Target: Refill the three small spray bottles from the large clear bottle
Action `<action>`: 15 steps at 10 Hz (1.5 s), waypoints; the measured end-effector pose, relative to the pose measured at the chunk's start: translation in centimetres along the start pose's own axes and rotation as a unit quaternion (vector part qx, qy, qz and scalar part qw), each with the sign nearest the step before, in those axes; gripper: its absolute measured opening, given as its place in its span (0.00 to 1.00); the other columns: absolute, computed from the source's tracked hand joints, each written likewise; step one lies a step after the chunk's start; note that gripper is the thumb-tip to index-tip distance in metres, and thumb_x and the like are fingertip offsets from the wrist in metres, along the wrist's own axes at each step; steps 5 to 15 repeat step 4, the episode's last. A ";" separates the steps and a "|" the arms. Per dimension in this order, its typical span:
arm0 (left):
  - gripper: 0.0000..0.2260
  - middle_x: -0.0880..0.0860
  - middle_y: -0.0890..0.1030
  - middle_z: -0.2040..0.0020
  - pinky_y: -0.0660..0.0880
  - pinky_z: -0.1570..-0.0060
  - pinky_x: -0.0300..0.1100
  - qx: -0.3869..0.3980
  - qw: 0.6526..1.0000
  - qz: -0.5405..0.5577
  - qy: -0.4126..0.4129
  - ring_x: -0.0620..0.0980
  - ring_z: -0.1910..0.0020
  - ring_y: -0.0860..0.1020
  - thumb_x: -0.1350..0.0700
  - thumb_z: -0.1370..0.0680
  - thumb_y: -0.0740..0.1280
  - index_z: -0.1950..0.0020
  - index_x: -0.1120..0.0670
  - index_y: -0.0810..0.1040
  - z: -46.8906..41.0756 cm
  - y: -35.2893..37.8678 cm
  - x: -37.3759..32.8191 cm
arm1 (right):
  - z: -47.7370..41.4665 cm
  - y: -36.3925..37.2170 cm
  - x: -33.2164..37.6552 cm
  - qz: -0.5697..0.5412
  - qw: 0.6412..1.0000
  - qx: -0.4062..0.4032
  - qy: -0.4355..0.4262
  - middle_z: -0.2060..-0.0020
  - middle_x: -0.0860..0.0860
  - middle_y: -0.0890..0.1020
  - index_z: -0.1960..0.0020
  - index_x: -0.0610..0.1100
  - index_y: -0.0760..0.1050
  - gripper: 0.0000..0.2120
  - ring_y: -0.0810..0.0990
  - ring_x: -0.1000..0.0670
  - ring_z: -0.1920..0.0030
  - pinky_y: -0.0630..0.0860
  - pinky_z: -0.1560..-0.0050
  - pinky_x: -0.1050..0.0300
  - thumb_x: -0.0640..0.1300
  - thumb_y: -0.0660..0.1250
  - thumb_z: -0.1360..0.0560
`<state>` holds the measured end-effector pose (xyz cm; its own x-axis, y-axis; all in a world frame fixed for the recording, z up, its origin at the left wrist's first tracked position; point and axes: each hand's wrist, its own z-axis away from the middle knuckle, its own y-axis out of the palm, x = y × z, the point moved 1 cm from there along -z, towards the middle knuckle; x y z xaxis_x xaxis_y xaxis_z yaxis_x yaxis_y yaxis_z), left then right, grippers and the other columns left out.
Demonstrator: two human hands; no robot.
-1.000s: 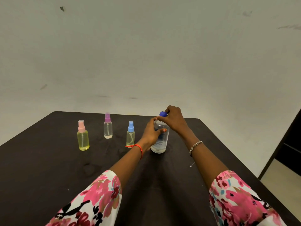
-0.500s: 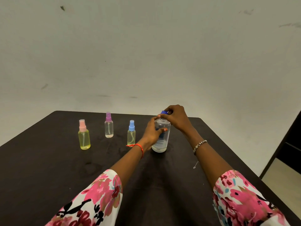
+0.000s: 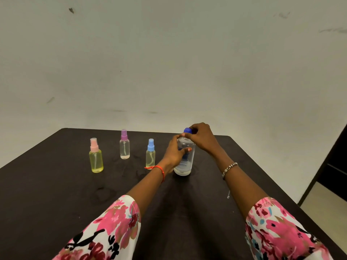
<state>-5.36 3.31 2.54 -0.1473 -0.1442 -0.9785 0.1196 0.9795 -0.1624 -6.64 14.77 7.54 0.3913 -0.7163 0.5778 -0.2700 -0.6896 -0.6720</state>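
Observation:
The large clear bottle (image 3: 185, 162) stands upright on the dark table (image 3: 56, 184), right of centre. My left hand (image 3: 175, 152) wraps around its body. My right hand (image 3: 201, 136) pinches its blue cap (image 3: 187, 130) from above. Left of it stand three small spray bottles: one with a pink top (image 3: 95, 156) holding yellow liquid, one with a purple top (image 3: 124, 145) that looks nearly clear, and one with a blue top (image 3: 150, 153) with pale yellowish liquid, partly hidden low down by my left wrist.
A plain pale wall rises behind the table's far edge. The table's right edge (image 3: 281, 186) drops off to a pale floor, with a dark doorway or cabinet (image 3: 336, 152) at the far right.
My right hand has shifted slightly on the blue cap, more of which now shows. The large bottle and my left hand have stayed in place, as have the three spray bottles.

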 end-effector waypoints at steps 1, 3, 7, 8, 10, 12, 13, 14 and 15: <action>0.24 0.56 0.68 0.31 0.68 0.40 0.44 0.001 1.000 -0.001 0.002 0.55 0.34 0.69 0.62 0.25 0.65 0.30 0.53 0.62 0.2 0.1 0.0 | 0.1 0.6 -0.2 0.004 1.000 -0.020 0.022 0.64 0.42 0.76 0.58 0.33 0.76 0.14 0.73 0.48 0.63 0.66 0.67 0.64 0.45 0.71 0.30; 0.31 0.57 0.64 0.28 0.67 0.36 0.46 0.060 0.998 -0.015 -0.002 0.55 0.31 0.66 0.62 0.25 0.67 0.27 0.51 0.55 0.4 -0.4 0.1 | 0.1 1.2 -0.6 0.013 0.997 -0.010 0.071 0.63 0.43 0.74 0.59 0.36 0.72 0.19 0.71 0.49 0.65 0.66 0.67 0.62 0.52 0.73 0.32; 0.42 0.56 0.58 0.24 0.62 0.30 0.50 0.061 0.997 -0.041 -0.007 0.56 0.26 0.60 0.61 0.28 0.70 0.25 0.50 0.44 1.1 -0.7 -0.1 | 0.7 1.1 -0.2 0.006 0.997 -0.004 0.078 0.59 0.43 0.73 0.56 0.38 0.72 0.20 0.72 0.50 0.62 0.67 0.64 0.63 0.54 0.72 0.32; 0.42 0.56 0.58 0.24 0.62 0.30 0.50 0.061 0.997 -0.041 -0.007 0.56 0.26 0.60 0.61 0.28 0.70 0.25 0.50 0.44 1.1 -0.7 -0.1 | 0.7 1.1 -0.2 0.006 0.997 -0.004 0.078 0.59 0.43 0.73 0.56 0.38 0.72 0.20 0.72 0.50 0.62 0.67 0.64 0.63 0.54 0.72 0.32; 0.42 0.56 0.58 0.24 0.62 0.30 0.50 0.061 0.997 -0.041 -0.007 0.56 0.26 0.60 0.61 0.28 0.70 0.25 0.50 0.44 1.1 -0.7 -0.1 | 0.7 1.1 -0.2 0.006 0.997 -0.004 0.078 0.59 0.43 0.73 0.56 0.38 0.72 0.20 0.72 0.50 0.62 0.67 0.64 0.63 0.54 0.72 0.32; 0.42 0.56 0.58 0.24 0.62 0.30 0.50 0.061 0.997 -0.041 -0.007 0.56 0.26 0.60 0.61 0.28 0.70 0.25 0.50 0.44 1.1 -0.7 -0.1 | 0.7 1.1 -0.2 0.006 0.997 -0.004 0.078 0.59 0.43 0.73 0.56 0.38 0.72 0.20 0.72 0.50 0.62 0.67 0.64 0.63 0.54 0.72 0.32; 0.42 0.56 0.58 0.24 0.62 0.30 0.50 0.061 0.997 -0.041 -0.007 0.56 0.26 0.60 0.61 0.28 0.70 0.25 0.50 0.44 1.1 -0.7 -0.1 | 0.7 1.1 -0.2 0.006 0.997 -0.004 0.078 0.59 0.43 0.73 0.56 0.38 0.72 0.20 0.72 0.50 0.62 0.67 0.64 0.63 0.54 0.72 0.32; 0.42 0.56 0.58 0.24 0.62 0.30 0.50 0.061 0.997 -0.041 -0.007 0.56 0.26 0.60 0.61 0.28 0.70 0.25 0.50 0.44 1.1 -0.7 -0.1 | 0.7 1.1 -0.2 0.006 0.997 -0.004 0.078 0.59 0.43 0.73 0.56 0.38 0.72 0.20 0.72 0.50 0.62 0.67 0.64 0.63 0.54 0.72 0.32; 0.42 0.56 0.58 0.24 0.62 0.30 0.50 0.061 0.997 -0.041 -0.007 0.56 0.26 0.60 0.61 0.28 0.70 0.25 0.50 0.44 1.1 -0.7 -0.1 | 0.7 1.1 -0.2 0.006 0.997 -0.004 0.078 0.59 0.43 0.73 0.56 0.38 0.72 0.20 0.72 0.50 0.62 0.67 0.64 0.63 0.54 0.72 0.32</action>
